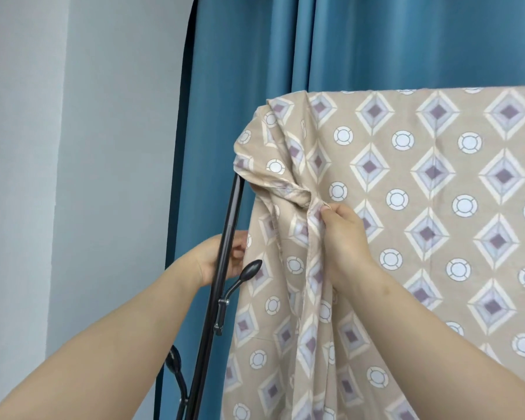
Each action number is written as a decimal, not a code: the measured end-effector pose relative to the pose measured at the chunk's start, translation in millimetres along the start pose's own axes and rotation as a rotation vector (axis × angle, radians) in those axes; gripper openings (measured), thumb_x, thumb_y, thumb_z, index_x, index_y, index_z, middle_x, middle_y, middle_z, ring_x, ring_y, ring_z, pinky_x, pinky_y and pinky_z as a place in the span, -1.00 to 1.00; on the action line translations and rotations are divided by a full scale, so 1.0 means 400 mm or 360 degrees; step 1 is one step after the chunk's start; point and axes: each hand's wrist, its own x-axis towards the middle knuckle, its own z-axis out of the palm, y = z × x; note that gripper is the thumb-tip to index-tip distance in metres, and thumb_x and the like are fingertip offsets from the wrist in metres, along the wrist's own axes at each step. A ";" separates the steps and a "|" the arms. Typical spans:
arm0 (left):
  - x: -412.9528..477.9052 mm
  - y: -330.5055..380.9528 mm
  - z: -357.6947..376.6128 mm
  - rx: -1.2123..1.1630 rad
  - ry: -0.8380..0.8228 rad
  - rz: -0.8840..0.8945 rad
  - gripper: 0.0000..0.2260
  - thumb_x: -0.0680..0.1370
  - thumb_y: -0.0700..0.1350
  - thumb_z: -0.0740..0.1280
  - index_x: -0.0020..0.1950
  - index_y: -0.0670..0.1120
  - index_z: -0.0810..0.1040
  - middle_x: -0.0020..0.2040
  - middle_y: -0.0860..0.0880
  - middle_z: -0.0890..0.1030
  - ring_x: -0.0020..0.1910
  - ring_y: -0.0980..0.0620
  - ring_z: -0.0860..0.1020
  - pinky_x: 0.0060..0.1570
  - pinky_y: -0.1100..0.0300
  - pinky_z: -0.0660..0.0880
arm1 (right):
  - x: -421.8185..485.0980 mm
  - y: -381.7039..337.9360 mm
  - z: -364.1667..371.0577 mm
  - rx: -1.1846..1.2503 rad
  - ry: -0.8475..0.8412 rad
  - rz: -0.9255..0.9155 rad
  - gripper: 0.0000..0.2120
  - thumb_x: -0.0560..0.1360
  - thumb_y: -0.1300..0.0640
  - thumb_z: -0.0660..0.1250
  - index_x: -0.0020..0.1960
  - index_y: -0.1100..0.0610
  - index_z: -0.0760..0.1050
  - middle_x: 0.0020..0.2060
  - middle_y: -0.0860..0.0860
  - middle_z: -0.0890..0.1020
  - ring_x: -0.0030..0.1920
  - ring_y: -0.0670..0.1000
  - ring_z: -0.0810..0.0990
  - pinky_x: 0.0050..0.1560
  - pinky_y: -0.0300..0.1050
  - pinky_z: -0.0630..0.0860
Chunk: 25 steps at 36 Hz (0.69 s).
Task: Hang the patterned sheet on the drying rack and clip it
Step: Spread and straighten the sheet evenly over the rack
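The patterned sheet [406, 207], beige with diamonds and white circles, hangs over the top bar of the drying rack and covers it. The rack's black upright pole [225, 253] stands at the sheet's left edge. My right hand [343, 237] pinches a bunched fold of the sheet near its left side, thumb on top. My left hand [222, 259] reaches behind the pole to the sheet's left edge; its fingertips are hidden behind pole and cloth. No clip shows.
A black hook knob [249, 272] juts from the pole just below my left hand, and another hook [176, 368] sits lower. Blue curtains [315, 56] hang behind the rack. A pale wall [73, 147] is on the left.
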 end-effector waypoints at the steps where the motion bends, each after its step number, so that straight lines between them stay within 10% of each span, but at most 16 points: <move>1: 0.003 0.011 0.001 0.0140 0.0145 0.0066 -0.77 0.54 -0.26 0.17 -0.31 -0.08 0.39 -0.51 0.09 0.36 -0.58 0.20 0.27 -0.46 0.34 0.36 | 0.005 -0.008 -0.005 0.0065 0.0023 -0.0004 -0.71 0.56 0.24 0.14 -0.34 0.08 0.32 -0.41 0.02 0.43 -0.36 -0.01 0.45 -0.16 -0.09 0.43; 6: -0.013 0.082 0.027 0.0195 0.0874 0.0672 -0.84 0.55 -0.21 0.20 -0.17 -0.05 0.53 -0.28 -0.01 0.50 -0.40 0.10 0.38 -0.40 0.29 0.33 | 0.024 -0.040 -0.021 0.0141 0.0157 -0.0069 -0.69 0.56 0.26 0.14 -0.35 0.08 0.29 -0.46 -0.01 0.35 -0.42 -0.06 0.36 -0.37 -0.27 0.35; 11: -0.035 0.150 0.088 0.0449 0.0459 0.0732 -0.95 0.53 -0.14 0.28 -0.08 0.02 0.48 -0.04 0.05 0.56 -0.08 0.08 0.51 -0.09 0.19 0.43 | 0.024 -0.044 -0.015 0.0204 0.0104 0.0031 -0.71 0.54 0.28 0.12 -0.34 0.09 0.29 -0.42 0.03 0.34 -0.35 0.05 0.36 -0.44 -0.23 0.42; 17: -0.018 0.200 0.126 0.0432 0.0547 0.0578 -0.88 0.57 -0.10 0.24 -0.16 -0.08 0.46 -0.24 0.03 0.52 -0.33 0.11 0.43 -0.31 0.27 0.35 | 0.022 -0.048 -0.012 0.0197 0.0064 0.0038 -0.74 0.48 0.32 0.12 -0.34 0.09 0.28 -0.43 0.02 0.31 -0.39 0.00 0.30 -0.29 -0.09 0.41; 21: 0.002 0.249 0.122 0.0141 0.0573 0.0503 -0.48 0.51 0.13 0.28 0.40 -0.06 0.29 -0.11 0.01 0.56 -0.32 0.10 0.52 -0.44 0.29 0.46 | 0.028 -0.048 -0.014 0.0157 0.0019 0.0004 -0.72 0.46 0.34 0.12 -0.37 0.08 0.25 -0.46 0.01 0.29 -0.39 -0.01 0.26 -0.31 -0.12 0.32; 25: -0.009 0.276 0.120 0.0091 0.0453 0.0378 -0.83 0.54 -0.03 0.30 -0.03 -0.13 0.51 -0.29 -0.03 0.60 -0.39 0.09 0.56 -0.45 0.31 0.54 | 0.036 -0.042 -0.009 0.0077 -0.0007 0.0004 -0.72 0.45 0.33 0.13 -0.38 0.08 0.27 -0.44 0.01 0.32 -0.33 0.03 0.31 -0.18 -0.03 0.31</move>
